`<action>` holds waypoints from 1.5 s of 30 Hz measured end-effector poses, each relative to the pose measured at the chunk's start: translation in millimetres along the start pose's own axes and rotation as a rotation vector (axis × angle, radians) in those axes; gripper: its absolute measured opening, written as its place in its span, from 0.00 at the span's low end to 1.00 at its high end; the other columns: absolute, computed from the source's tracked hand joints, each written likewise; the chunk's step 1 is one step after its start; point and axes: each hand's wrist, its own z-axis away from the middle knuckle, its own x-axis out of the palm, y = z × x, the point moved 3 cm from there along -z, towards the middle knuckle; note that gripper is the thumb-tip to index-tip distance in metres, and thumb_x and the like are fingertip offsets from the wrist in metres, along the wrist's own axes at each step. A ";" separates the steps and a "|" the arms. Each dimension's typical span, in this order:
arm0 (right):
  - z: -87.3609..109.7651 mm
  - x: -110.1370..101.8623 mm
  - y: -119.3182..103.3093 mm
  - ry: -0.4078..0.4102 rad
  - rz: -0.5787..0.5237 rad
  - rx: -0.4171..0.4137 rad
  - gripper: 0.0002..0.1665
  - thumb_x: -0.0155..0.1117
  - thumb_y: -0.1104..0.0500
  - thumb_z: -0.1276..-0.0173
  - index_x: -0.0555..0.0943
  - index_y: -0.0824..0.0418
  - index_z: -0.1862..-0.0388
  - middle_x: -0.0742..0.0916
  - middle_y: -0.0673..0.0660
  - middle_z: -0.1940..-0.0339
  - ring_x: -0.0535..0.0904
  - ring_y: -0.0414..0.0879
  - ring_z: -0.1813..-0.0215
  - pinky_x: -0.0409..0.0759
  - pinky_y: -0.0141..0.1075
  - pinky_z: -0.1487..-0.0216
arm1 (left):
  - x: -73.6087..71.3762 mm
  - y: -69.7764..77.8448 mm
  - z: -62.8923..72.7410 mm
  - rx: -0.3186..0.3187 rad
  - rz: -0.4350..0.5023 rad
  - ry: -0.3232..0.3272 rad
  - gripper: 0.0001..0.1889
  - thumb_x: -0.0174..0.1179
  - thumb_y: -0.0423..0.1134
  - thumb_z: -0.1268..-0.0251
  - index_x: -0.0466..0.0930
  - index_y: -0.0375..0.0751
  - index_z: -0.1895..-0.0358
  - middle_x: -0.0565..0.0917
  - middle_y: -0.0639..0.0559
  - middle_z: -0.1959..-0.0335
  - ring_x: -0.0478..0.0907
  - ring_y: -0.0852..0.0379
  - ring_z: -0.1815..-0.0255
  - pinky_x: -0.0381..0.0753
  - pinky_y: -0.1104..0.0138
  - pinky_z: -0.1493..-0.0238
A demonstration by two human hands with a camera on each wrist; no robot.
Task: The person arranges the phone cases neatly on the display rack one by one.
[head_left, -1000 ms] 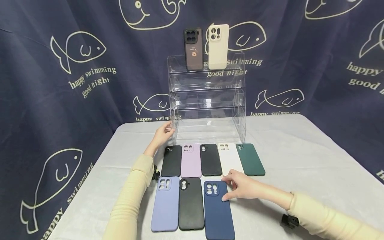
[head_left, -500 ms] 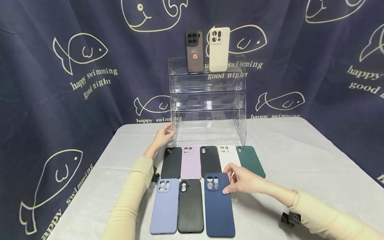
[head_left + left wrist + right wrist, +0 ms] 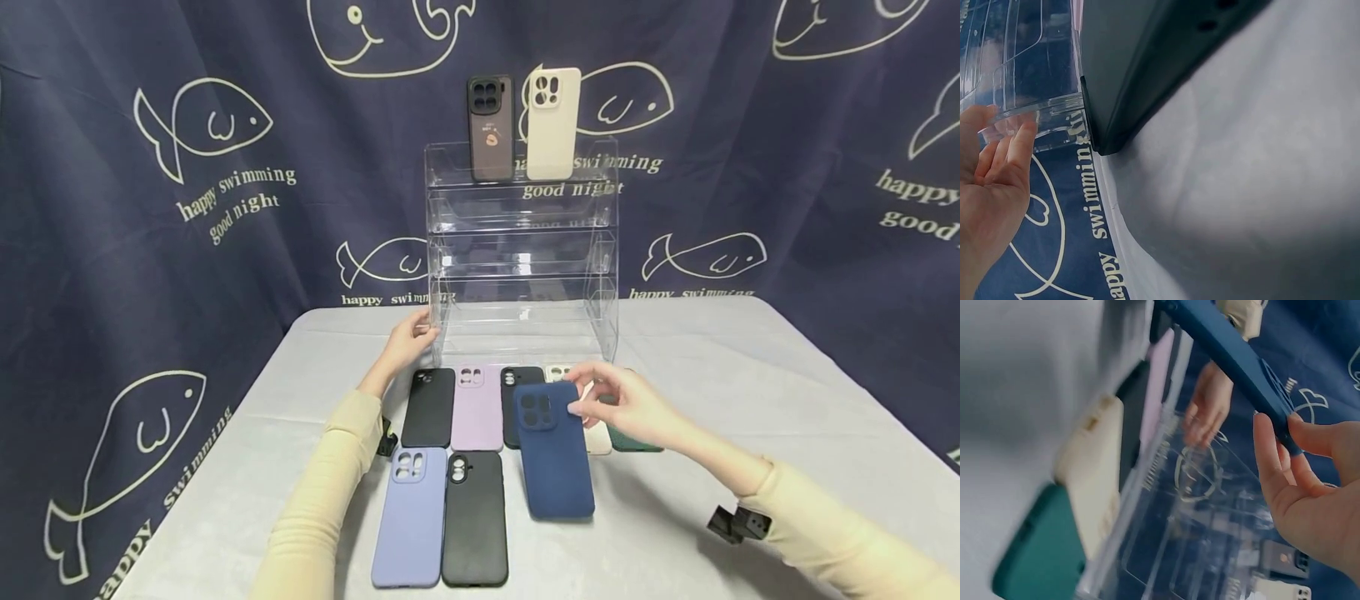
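My right hand (image 3: 628,407) pinches a navy blue phone case (image 3: 558,475) by its upper right edge, thumb on the near side. The case is raised above the table and tilted; in the right wrist view, thumb and fingers (image 3: 1310,481) grip its camera end. At the back, a clear tiered display rack (image 3: 522,268) stands on the table. My left hand (image 3: 408,340) holds its lower left side, and the left wrist view has thumb and fingers around the clear edge (image 3: 1054,106). Behind the navy case, a white phone case (image 3: 598,437) and a green one (image 3: 636,440) are partly hidden.
A periwinkle phone case (image 3: 408,525) and a black one (image 3: 476,525) lie in front. The row behind includes another black case (image 3: 429,410) and a lilac one (image 3: 477,417). On the rack's top tier stand a dark translucent case (image 3: 491,150) and a cream case (image 3: 553,137).
My right hand has lifted the navy phone case off the table and carried it forward, toward the rack. The left hand stays at the rack's side.
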 end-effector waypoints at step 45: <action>-168.8 -171.1 -72.8 0.585 -0.033 -0.138 0.21 0.61 0.70 0.38 0.77 0.63 0.44 0.78 0.48 0.65 0.80 0.34 0.68 0.84 0.27 0.70 | -1.7 -5.9 -2.2 -0.001 -0.010 -0.028 0.30 0.55 0.34 0.34 0.57 0.30 0.31 0.69 0.30 0.37 0.70 0.38 0.37 0.73 0.56 0.37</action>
